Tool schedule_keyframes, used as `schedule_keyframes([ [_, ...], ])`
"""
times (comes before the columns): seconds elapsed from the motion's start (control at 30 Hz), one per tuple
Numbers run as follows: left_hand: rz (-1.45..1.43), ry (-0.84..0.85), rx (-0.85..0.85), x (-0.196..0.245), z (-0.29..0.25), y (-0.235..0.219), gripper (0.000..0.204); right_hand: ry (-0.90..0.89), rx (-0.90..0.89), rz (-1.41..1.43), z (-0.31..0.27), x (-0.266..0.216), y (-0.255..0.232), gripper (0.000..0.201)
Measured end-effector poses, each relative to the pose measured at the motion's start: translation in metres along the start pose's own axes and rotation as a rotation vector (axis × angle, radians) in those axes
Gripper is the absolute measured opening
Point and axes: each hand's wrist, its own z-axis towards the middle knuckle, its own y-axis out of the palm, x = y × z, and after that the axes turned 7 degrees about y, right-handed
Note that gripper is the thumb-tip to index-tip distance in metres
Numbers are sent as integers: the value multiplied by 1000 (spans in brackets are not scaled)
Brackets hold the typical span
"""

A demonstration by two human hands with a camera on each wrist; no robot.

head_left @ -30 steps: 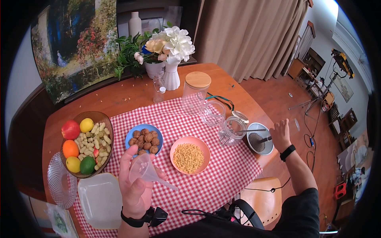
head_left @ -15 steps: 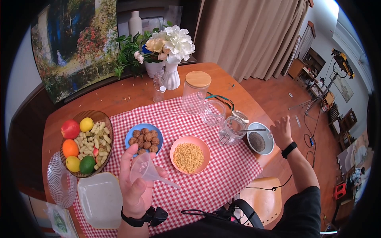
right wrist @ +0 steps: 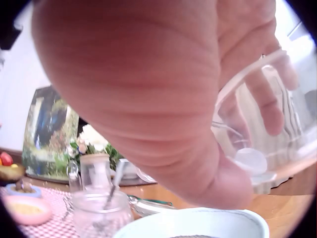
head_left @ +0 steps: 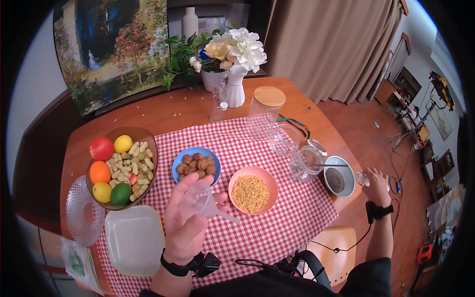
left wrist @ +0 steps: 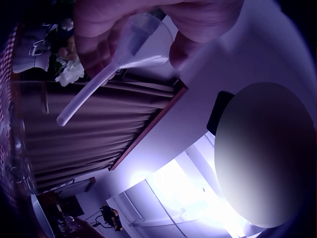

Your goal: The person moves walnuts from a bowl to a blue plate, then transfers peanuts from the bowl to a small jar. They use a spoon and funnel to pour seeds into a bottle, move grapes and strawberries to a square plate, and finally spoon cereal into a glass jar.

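Note:
My left hand (head_left: 185,225) pinches a clear funnel (head_left: 197,199) above the checked cloth, its spout slanting to the right; the left wrist view shows the same funnel (left wrist: 143,44) between fingers and thumb. At the table's right edge, my right hand (head_left: 378,188) is beside a pale bowl (head_left: 350,184) of dark grains (head_left: 335,180). In the right wrist view the fingers and thumb of that hand (right wrist: 148,94) curve round a transparent vessel (right wrist: 302,124); its full shape cannot be made out. A spoon (right wrist: 115,183) stands in a glass jar (right wrist: 101,210) near the bowl.
Pink plate (head_left: 275,198) of yellow bits and blue plate (head_left: 176,173) of walnuts lie mid-cloth. Left are a fruit and peanut basket (head_left: 154,163) and a white tray (head_left: 133,270). Behind stand a wooden-lidded jar (head_left: 269,97), a small bottle (head_left: 218,113) and a flower vase (head_left: 235,91).
My right hand has come lower, and the clear vessel now shows beside the bowl's right rim. A dark handle seen in the bowl one second ago is gone. The head view has shifted.

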Motion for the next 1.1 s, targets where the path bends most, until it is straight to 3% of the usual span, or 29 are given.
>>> schedule_keyframes([
  [0.1, -40, -7, -9, -1, 1, 2, 71, 51, -14, 192, -18, -15, -31, 23],
  [0.17, -48, -7, 1, -2, 0, 4, 71, 121, -194, 701, -31, -34, -55, 35],
  [0.27, -87, -11, -3, -3, 1, 6, 73, 20, -333, 967, -44, -76, -79, 40],
  [0.33, -118, -4, -7, -4, -1, 8, 73, -167, -405, 1062, -51, -101, -80, 40],
  [0.4, -79, 10, -17, -5, -2, 12, 75, -436, -465, 1092, -48, -126, -80, 42],
  [0.47, -59, -3, -23, -5, -3, 19, 77, -585, -520, 1111, -45, -149, -73, 47],
  [0.63, -2, -22, -71, 0, -4, 38, 83, -736, -449, 990, -40, -190, -74, 43],
  [0.93, 98, -101, -168, -7, -9, 49, 85, -775, -333, 1123, -42, -206, -73, 38],
  [1.1, 250, -121, -335, -21, -15, 55, 83, -767, -348, 1183, -43, -205, -61, 39],
])
